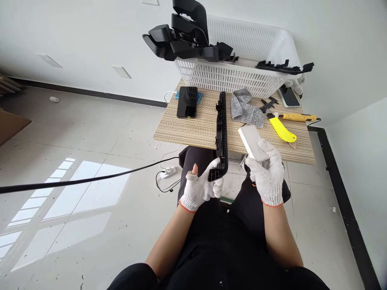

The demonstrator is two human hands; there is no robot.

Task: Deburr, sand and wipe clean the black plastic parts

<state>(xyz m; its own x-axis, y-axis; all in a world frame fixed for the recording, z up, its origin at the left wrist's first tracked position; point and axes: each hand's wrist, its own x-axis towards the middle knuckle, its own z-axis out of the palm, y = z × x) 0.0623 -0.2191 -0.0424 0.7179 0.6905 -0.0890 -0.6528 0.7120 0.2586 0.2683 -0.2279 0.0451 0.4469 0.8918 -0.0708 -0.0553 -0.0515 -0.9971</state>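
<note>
Looks like we're in a small workshop or parts-finishing room. Just past our right hand (267, 173) sits a wood-grain table (193, 129) with a yellow utility knife (282, 129) and calipers (268, 105); beyond that, a white basket (236, 76) piled with black plastic parts (181, 36). Bare white walls, speckled tile floor (90, 161).

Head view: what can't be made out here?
- Near end of the black plastic strip: wrapped by the left hand, so its grip surface is hidden.
- White block: lower part covered by the right hand.
- White basket: contents behind its wall and the piled black parts.
- Phone: partly behind the basket corner.
- Calipers: too small to read.
</note>
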